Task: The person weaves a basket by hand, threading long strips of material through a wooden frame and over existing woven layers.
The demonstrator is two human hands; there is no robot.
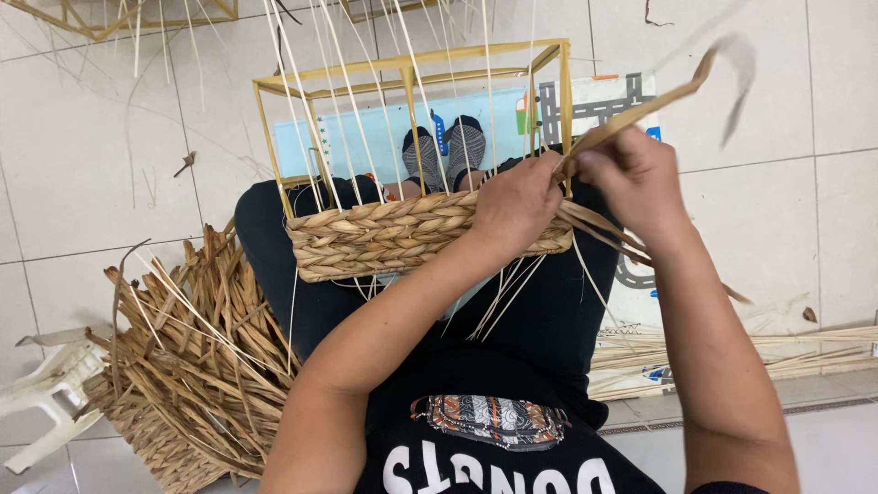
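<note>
Hands (521, 206) on half-woven basket (384, 233)

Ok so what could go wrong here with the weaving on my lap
The right hand pulls a flat dry strand hard at the frame's corner; it might split or snap. The left hand alone presses the woven band, and the half-made basket only rests on the legs, so it could tip or twist. The thin upright reeds stand loose and could bend.
</note>
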